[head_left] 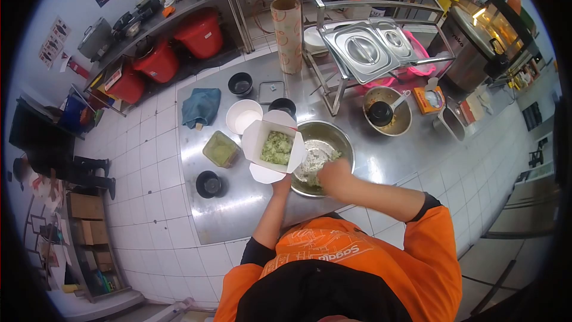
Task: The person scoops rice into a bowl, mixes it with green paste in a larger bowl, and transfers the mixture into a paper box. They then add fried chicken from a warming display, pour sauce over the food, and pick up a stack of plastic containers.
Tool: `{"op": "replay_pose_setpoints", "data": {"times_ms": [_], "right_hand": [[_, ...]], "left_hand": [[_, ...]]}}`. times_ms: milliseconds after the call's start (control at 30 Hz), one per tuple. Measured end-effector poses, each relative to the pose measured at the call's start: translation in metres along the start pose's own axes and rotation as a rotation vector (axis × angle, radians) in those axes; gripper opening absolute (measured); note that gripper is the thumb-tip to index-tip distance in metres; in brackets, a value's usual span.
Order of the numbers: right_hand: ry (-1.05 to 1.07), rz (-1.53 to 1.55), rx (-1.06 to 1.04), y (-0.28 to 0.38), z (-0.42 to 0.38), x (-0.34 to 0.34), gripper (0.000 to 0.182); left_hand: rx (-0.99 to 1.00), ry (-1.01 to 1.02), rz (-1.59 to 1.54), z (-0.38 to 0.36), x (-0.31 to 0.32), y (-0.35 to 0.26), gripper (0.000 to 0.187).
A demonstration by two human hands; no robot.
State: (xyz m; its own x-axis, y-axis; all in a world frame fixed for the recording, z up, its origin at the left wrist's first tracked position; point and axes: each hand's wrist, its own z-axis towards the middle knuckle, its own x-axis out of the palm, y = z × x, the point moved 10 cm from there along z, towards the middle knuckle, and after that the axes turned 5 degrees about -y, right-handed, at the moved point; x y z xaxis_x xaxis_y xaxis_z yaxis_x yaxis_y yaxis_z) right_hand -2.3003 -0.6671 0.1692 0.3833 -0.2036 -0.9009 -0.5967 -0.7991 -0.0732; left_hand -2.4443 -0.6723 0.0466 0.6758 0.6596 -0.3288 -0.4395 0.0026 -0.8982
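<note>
Carefully: your left hand (281, 183) grips the open paper box (273, 146) of greens from below, beside the steel bowl (336, 137); it's light, floppy. Your right hand (333, 174), probably pinching food, reaches inside.

a steel desk (381, 161) carries a metal mixing bowl (333, 137), a green-filled tub (221, 149), a white bowl (243, 115), three black cups (209, 183), a blue cloth (201, 106) and a tall paper roll (287, 34).
</note>
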Motion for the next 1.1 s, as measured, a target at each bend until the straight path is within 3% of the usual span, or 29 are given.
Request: {"op": "replay_pose_setpoints", "data": {"times_ms": [33, 100, 133, 200, 233, 300, 333, 400, 433, 600, 733, 833, 967, 1100], "right_hand": [[0.006, 0.001, 0.002, -0.015, 0.012, 0.002, 0.013], [-0.202, -0.146, 0.247, -0.06, 0.04, 0.006, 0.014], [-0.205, -0.149, 0.252, -0.057, 0.048, 0.02, 0.014], [-0.413, 0.058, 0.125, -0.022, 0.057, 0.039, 0.024], [-0.58, 0.072, 0.161, -0.011, 0.061, 0.054, 0.028], [-0.402, 0.059, -0.036, 0.021, 0.053, 0.059, 0.023], [-0.403, 0.061, -0.036, 0.02, 0.041, 0.046, 0.023], [-0.069, -0.017, -0.154, 0.021, 0.017, 0.046, 0.017], [-0.029, -0.046, -0.103, 0.008, 0.011, 0.028, 0.017], [0.085, -0.316, 0.204, -0.099, 0.053, -0.002, 0.021], [0.283, -0.156, 0.159, -0.107, 0.063, 0.018, 0.033], [0.211, -0.014, 0.233, -0.116, 0.033, 0.034, 0.033], [0.333, 0.214, 0.226, -0.087, -0.013, 0.073, 0.033], [0.21, 0.428, 0.288, -0.051, -0.032, 0.096, 0.035]], "left_hand": [[0.119, -0.013, 0.13, -0.004, 0.002, 0.0, 0.043], [0.068, 0.021, 0.075, -0.003, 0.004, 0.002, 0.045], [0.024, 0.047, 0.024, 0.0, 0.008, 0.004, 0.046], [0.053, -0.007, 0.028, 0.001, 0.01, 0.005, 0.042], [0.072, -0.058, 0.037, -0.001, 0.008, 0.005, 0.038], [0.023, -0.07, -0.044, 0.001, 0.007, 0.003, 0.037], [-0.032, -0.088, -0.117, 0.002, 0.003, 0.006, 0.036], [0.044, -0.109, -0.049, 0.001, -0.002, 0.0, 0.036], [0.124, -0.127, 0.013, 0.0, -0.002, -0.008, 0.037], [0.153, 0.008, 0.137, -0.007, 0.012, -0.001, 0.036], [0.223, -0.086, 0.074, -0.005, 0.009, -0.041, 0.032], [0.089, 0.094, 0.142, -0.016, 0.028, -0.006, 0.031], [0.084, 0.136, 0.166, -0.032, 0.032, 0.002, 0.032], [0.096, 0.197, 0.187, -0.05, 0.049, 0.013, 0.033]]}}
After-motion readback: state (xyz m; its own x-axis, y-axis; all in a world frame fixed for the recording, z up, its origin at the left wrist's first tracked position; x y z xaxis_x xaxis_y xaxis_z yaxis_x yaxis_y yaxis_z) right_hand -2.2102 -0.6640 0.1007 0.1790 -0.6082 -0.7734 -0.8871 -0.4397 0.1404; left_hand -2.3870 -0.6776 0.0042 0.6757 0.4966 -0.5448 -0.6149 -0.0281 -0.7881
